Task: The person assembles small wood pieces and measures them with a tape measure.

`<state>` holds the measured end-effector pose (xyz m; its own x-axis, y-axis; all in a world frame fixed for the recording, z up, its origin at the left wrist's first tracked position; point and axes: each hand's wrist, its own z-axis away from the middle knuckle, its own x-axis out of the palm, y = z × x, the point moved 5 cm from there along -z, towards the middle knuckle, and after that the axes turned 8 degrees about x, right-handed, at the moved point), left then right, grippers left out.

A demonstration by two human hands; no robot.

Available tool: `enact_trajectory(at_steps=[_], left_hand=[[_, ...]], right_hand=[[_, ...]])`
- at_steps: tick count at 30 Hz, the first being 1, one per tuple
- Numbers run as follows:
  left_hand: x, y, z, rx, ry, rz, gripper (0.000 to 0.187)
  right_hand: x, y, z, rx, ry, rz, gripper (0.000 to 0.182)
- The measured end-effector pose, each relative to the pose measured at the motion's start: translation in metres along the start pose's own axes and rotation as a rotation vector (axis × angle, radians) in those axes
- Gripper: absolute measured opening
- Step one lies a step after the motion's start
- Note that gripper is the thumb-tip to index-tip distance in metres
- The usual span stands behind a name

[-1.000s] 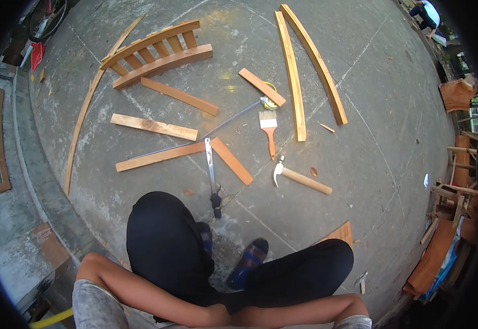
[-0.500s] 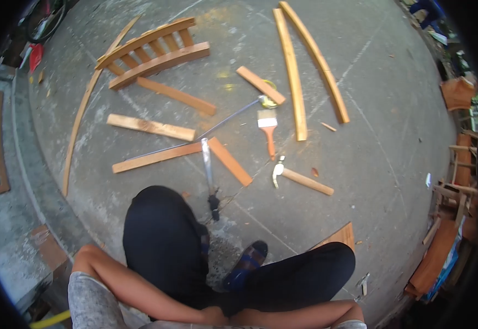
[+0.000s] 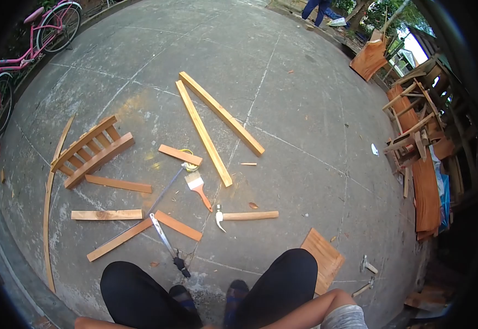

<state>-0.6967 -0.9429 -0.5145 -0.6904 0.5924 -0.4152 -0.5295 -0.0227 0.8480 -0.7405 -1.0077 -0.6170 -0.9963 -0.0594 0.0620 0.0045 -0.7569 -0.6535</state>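
My two hands are below the lower edge of the view. Only part of my left forearm [image 3: 99, 324] and my right forearm [image 3: 310, 311] shows, beside my knees. On the concrete in front of my feet lies a handsaw-like tool [image 3: 163, 234] with a long metal blade and dark handle. To its right is a claw hammer [image 3: 250, 216], with a paintbrush [image 3: 198, 189] just beyond. A yellow tape measure [image 3: 190, 166] lies by a short wood piece [image 3: 179, 154], its blade drawn out. Short wooden pieces [image 3: 107, 215] lie around. A slatted wooden frame [image 3: 99, 158] rests at the left.
Two long wooden bars [image 3: 222, 114] lie farther ahead. A square wooden board [image 3: 324, 260] is by my right knee, with another hammer [image 3: 368, 265] beyond. Stacked wood [image 3: 426, 192] lines the right side. A pink bicycle [image 3: 30, 52] stands far left; a person [image 3: 317, 11] is at the back.
The view has swung up and to the right, bringing in the bicycle and more of the wood pile. My knees and feet sit differently. My hands have gone out of view.
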Motion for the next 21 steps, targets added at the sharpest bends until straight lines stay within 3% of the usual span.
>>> enact_trajectory(at_steps=[2,3,4,5,6,8,11,13,14,16,17,18,19,21], left_hand=[[-0.063,0.017,0.025,-0.128,0.11,-0.065,0.058],[-0.094,0.018,0.038,-0.142,0.109,-0.053,0.056],[-0.086,-0.005,0.034,-0.092,0.032,-0.191,0.048],[-0.124,0.001,0.047,-0.172,-0.04,-0.177,0.059],[-0.146,-0.005,0.053,-0.227,0.105,-0.186,0.049],[-0.173,-0.028,0.053,-0.31,0.094,-0.246,0.061],[-0.203,-0.059,0.05,-0.404,0.203,-0.356,0.059],[-0.203,-0.08,0.056,-0.445,0.259,-0.286,0.058],[-0.201,-0.091,0.06,-0.451,0.281,-0.255,0.059],[-0.201,-0.101,0.074,-0.485,0.237,-0.186,0.06],[-0.202,-0.105,0.082,-0.511,0.174,-0.144,0.061],[-0.203,-0.109,0.089,-0.53,0.107,-0.108,0.063],[-0.209,-0.112,0.095,-0.537,0.179,-0.102,0.064],[-0.218,-0.122,0.113,-0.555,0.323,-0.081,0.067]], right_hand=[[-0.008,-0.015,0.022,-0.033,-0.004,0.037,0.037],[-0.009,-0.024,0.031,-0.055,-0.009,0.057,0.038],[-0.009,-0.033,0.042,-0.074,-0.016,0.081,0.038],[-0.009,-0.042,0.051,-0.097,-0.023,0.103,0.038],[-0.008,-0.051,0.059,-0.12,-0.031,0.124,0.038],[-0.005,-0.07,0.073,-0.166,-0.045,0.17,0.039],[-0.007,-0.09,0.081,-0.221,-0.056,0.216,0.04],[0.006,-0.064,0.027,-0.199,-0.048,0.165,0.042],[-0.059,-0.115,0.115,-0.272,0.137,0.04,0.055],[-0.095,-0.118,0.136,-0.331,0.269,0.031,0.068],[-0.103,-0.097,0.124,-0.41,0.398,0.036,0.055],[-0.122,-0.093,0.131,-0.282,0.37,0.12,0.068],[-0.144,-0.087,0.138,-0.072,0.313,0.191,0.07],[-0.187,-0.075,0.145,0.212,0.477,0.339,0.065]])
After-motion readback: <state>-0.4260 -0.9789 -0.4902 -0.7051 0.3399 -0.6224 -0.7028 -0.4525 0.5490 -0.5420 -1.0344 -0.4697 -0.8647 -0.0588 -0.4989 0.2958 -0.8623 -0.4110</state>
